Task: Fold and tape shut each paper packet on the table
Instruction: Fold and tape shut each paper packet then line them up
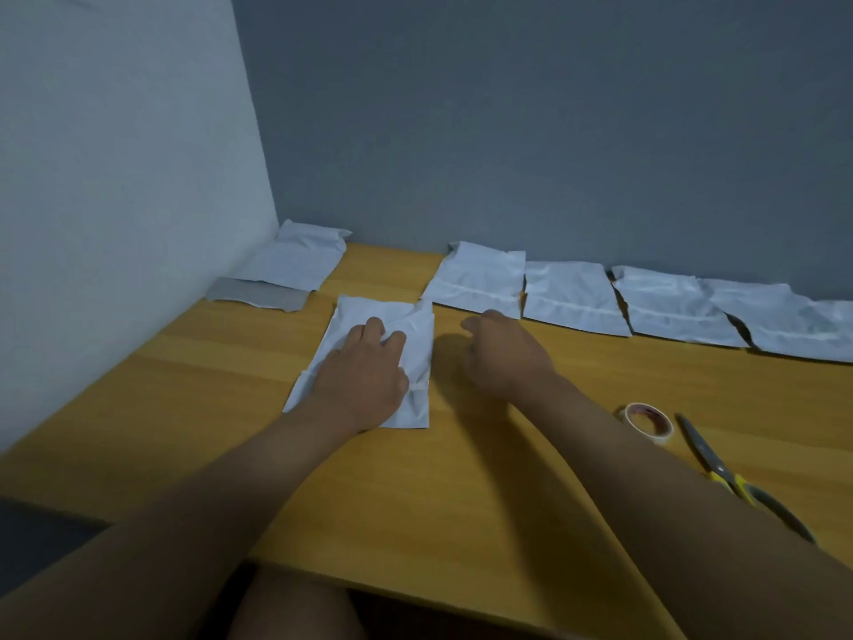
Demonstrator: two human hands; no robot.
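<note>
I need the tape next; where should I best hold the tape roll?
Pinch the tape roll across its ring wall, one finger inside the open core, coming from above with the right hand. It lies flat, hole up, with the scissors close on its right.

Dim, flat indoor light with a cool bluish cast; no lamp visible. White wall at 9 o'clock reads brightest, grey wall at 12 o'clock darker. Soft shadow on the table beside the right hand and along that forearm, falling toward 9 o'clock. No glare. Overall softness and slight blur; paper creases smeared. Wide-angle bending toward the edges; far table line slopes down toward 3 o'clock. Bottom corners go murky.
</note>
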